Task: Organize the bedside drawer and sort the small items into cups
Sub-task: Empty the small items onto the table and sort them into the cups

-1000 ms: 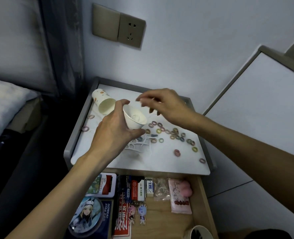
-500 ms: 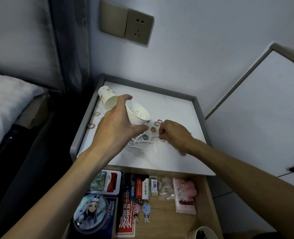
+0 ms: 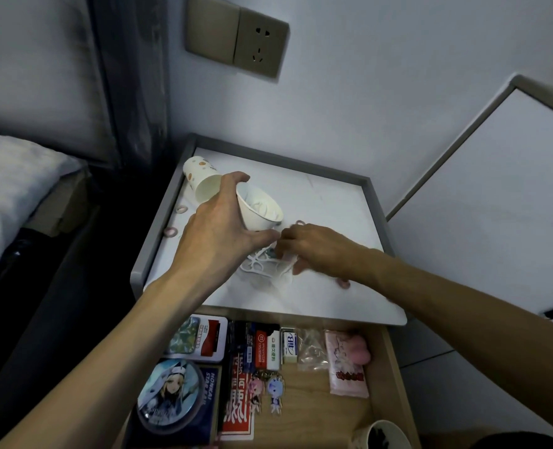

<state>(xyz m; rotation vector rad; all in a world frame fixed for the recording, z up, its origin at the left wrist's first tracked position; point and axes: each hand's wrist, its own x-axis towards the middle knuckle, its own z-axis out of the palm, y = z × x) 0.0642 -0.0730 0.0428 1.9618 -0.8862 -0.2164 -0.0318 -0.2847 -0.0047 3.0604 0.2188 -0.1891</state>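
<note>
The left hand [image 3: 217,241] holds a tilted white paper cup [image 3: 259,210] in its grip above the counter [image 3: 333,202]. The right hand [image 3: 317,251] rests on a white tangle [image 3: 262,268] beside it; whether its grip pinches anything cannot be told.

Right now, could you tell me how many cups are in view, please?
3. One cup lies on its side at the nightstand's back left; the left hand holds a second cup tilted; a third cup is at the drawer's front right corner, cut off by the frame edge.

A pale wall [image 3: 398,92] carries a beige switch-and-socket plate [image 3: 236,37]. The grey-rimmed bedside table [image 3: 333,173] stands between a white-sheeted bed [image 3: 9,189] and a white cabinet panel [image 3: 495,189].
</note>
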